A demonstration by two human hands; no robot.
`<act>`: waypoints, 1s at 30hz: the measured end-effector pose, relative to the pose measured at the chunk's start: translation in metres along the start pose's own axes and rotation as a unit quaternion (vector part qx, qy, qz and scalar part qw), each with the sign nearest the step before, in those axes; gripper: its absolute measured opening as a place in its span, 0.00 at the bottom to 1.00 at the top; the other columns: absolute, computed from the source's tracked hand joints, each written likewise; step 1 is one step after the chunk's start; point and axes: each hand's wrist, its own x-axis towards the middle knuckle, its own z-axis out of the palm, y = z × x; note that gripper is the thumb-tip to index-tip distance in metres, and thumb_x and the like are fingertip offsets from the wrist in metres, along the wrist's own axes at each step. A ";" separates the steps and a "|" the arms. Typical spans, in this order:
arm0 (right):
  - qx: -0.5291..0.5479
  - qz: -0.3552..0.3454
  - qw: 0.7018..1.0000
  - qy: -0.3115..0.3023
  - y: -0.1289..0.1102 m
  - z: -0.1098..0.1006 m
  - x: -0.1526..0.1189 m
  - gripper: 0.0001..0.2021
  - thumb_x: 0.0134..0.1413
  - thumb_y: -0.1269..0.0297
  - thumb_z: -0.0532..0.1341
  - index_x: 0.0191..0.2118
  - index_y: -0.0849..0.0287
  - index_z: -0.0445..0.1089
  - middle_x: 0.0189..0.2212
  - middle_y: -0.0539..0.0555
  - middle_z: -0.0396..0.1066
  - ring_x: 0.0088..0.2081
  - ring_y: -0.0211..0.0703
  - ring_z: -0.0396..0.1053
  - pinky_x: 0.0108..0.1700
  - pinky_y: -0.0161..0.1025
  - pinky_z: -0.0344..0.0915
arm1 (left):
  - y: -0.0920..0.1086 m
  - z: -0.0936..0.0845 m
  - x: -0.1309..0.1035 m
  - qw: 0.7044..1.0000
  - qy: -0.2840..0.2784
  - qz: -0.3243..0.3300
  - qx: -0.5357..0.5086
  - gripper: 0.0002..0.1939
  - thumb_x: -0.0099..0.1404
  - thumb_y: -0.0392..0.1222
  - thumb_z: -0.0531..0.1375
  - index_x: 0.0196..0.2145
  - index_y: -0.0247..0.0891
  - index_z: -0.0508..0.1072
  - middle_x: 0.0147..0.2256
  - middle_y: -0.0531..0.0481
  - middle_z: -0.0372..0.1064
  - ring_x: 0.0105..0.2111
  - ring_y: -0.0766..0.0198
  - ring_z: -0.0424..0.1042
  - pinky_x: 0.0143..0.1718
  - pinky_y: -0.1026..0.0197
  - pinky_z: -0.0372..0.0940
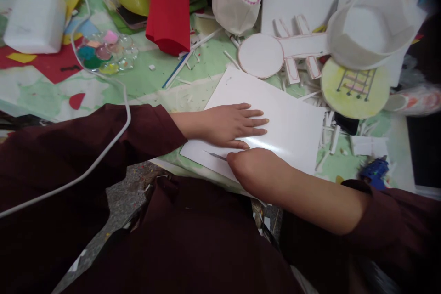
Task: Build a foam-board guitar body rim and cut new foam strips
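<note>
A glossy white sheet of board (282, 105) lies at an angle on the table edge in front of me. My left hand (230, 124) rests flat on it, fingers spread and pointing right. Just below, my right hand (257, 170) is closed around a craft knife (217, 155). Only its thin grey blade shows, pointing left over the lower left part of the board; the handle is hidden inside the fist. Whether the tip touches the board I cannot tell.
A white cable (126, 96) crosses over my left sleeve. Beyond the board lie a round cutout with tabbed strip (262, 55), a white round container (372, 27), a yellow painted disc (358, 89), a red roll (168, 9) and a paint palette (106, 53). A blue glue gun (375, 172) sits right.
</note>
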 end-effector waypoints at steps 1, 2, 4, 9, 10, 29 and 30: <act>0.002 0.001 1.000 0.000 0.001 0.002 -0.002 0.10 0.48 0.77 0.54 0.36 0.62 0.69 0.28 0.57 0.73 0.31 0.47 0.73 0.31 0.37 0.62 | 0.001 -0.001 0.000 1.000 -0.009 -0.008 -0.002 0.31 0.64 0.57 0.49 0.63 0.48 0.55 0.65 0.55 0.43 0.65 0.55 0.40 0.63 0.52 0.38; 0.002 0.001 1.000 0.003 0.002 0.004 -0.003 0.10 0.49 0.77 0.54 0.37 0.62 0.69 0.28 0.57 0.73 0.31 0.47 0.73 0.31 0.37 0.62 | 0.002 -0.002 0.001 1.000 -0.015 -0.015 -0.005 0.31 0.64 0.58 0.49 0.63 0.48 0.55 0.65 0.55 0.43 0.65 0.55 0.39 0.63 0.52 0.39; 0.003 0.000 1.000 0.016 0.004 0.007 -0.006 0.10 0.49 0.76 0.54 0.37 0.62 0.68 0.27 0.56 0.73 0.31 0.48 0.73 0.30 0.37 0.62 | 0.003 -0.003 0.001 1.000 -0.014 -0.019 -0.008 0.31 0.64 0.58 0.49 0.62 0.48 0.55 0.65 0.55 0.43 0.65 0.54 0.40 0.63 0.51 0.40; 0.003 -0.006 1.000 0.018 0.006 0.010 -0.009 0.11 0.51 0.76 0.53 0.38 0.61 0.68 0.29 0.56 0.74 0.32 0.49 0.73 0.31 0.38 0.63 | 0.005 -0.006 0.002 0.999 -0.017 -0.025 -0.015 0.31 0.63 0.58 0.51 0.62 0.47 0.57 0.65 0.53 0.45 0.65 0.53 0.42 0.62 0.51 0.43; 0.003 -0.006 1.000 0.015 0.006 0.010 -0.009 0.11 0.51 0.76 0.53 0.38 0.62 0.68 0.29 0.57 0.74 0.32 0.49 0.73 0.31 0.38 0.63 | 0.005 -0.007 0.003 0.999 -0.022 -0.032 -0.018 0.31 0.63 0.58 0.51 0.62 0.48 0.57 0.65 0.53 0.46 0.65 0.53 0.43 0.62 0.51 0.44; 0.007 0.011 1.000 0.019 0.017 0.025 -0.026 0.11 0.53 0.75 0.53 0.41 0.61 0.68 0.30 0.57 0.73 0.31 0.47 0.72 0.31 0.37 0.62 | 0.006 -0.006 0.005 0.999 -0.024 -0.037 -0.013 0.31 0.63 0.60 0.50 0.61 0.49 0.58 0.65 0.54 0.45 0.65 0.52 0.43 0.61 0.51 0.44; 0.008 0.010 1.000 0.020 0.018 0.026 -0.027 0.11 0.53 0.75 0.53 0.41 0.61 0.68 0.29 0.57 0.73 0.31 0.47 0.72 0.30 0.37 0.62 | 0.006 -0.006 0.005 0.999 -0.025 -0.037 -0.010 0.31 0.63 0.59 0.50 0.61 0.49 0.58 0.65 0.54 0.45 0.65 0.52 0.43 0.61 0.50 0.44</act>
